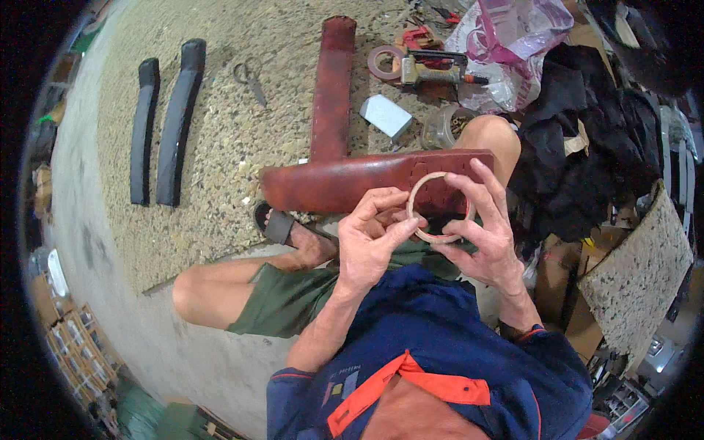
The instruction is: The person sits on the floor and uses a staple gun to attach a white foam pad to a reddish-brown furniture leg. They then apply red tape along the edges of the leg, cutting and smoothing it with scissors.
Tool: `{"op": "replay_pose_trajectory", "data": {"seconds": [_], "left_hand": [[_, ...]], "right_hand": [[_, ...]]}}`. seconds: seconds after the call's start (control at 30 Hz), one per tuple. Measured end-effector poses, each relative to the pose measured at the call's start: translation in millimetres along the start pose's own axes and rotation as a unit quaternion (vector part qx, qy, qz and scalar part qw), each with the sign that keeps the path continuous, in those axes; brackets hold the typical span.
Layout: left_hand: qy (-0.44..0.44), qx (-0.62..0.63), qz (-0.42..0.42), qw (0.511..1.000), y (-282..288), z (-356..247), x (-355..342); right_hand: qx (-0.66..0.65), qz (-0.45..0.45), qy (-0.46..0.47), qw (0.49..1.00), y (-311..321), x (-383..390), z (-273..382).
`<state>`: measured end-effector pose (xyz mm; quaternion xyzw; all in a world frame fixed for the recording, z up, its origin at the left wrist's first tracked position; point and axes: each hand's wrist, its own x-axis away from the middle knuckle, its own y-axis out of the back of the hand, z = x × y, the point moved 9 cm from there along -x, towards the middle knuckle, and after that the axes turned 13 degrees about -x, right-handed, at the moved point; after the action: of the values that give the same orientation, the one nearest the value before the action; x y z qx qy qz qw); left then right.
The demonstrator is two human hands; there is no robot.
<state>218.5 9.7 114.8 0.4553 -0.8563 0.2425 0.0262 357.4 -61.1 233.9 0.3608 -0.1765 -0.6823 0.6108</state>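
My left hand (378, 238) and my right hand (480, 227) grip a thin beige ring (412, 205), seemingly a nearly used-up tape roll, with fingertips on both sides of it. The ring is held upright in front of a long reddish-brown leather sheath (330, 182) lying crosswise over my right knee area. Behind that sheath, a second brown leather piece (333, 88) points away from me. A pale blue block (385, 116) and a clear tub of small brass-coloured pieces (438, 130) sit just beyond the sheath.
Two black padded strips (176, 125), scissors (249, 81), a tape roll (383, 55) and a stapler-like tool (440, 72) lie on the speckled foam mat (220, 235). A plastic bag (502, 37), black scraps (557, 161) and cardboard (587, 271) crowd the right; wooden racks (81, 341) stand at left.
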Motion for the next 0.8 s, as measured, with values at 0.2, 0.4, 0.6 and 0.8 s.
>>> {"op": "replay_pose_trajectory", "data": {"seconds": [0.2,0.4,0.6,0.8], "left_hand": [[-0.074,-0.029,0.0,0.997,6.0,-15.5,7.9],[-0.099,-0.083,0.069,0.989,21.3,-20.7,3.5],[-0.067,-0.081,0.107,0.989,26.4,-8.2,-0.9],[-0.083,-0.068,0.025,0.994,29.2,-8.6,2.6]], "right_hand": [[-0.099,0.04,-0.008,0.994,-13.1,-2.7,-3.9],[-0.155,0.05,-0.021,0.986,-16.8,-2.4,-5.9],[-0.155,0.063,-0.031,0.985,-21.4,1.9,-12.5],[-0.12,0.043,-0.053,0.99,-19.8,-2.2,-15.9]]}}
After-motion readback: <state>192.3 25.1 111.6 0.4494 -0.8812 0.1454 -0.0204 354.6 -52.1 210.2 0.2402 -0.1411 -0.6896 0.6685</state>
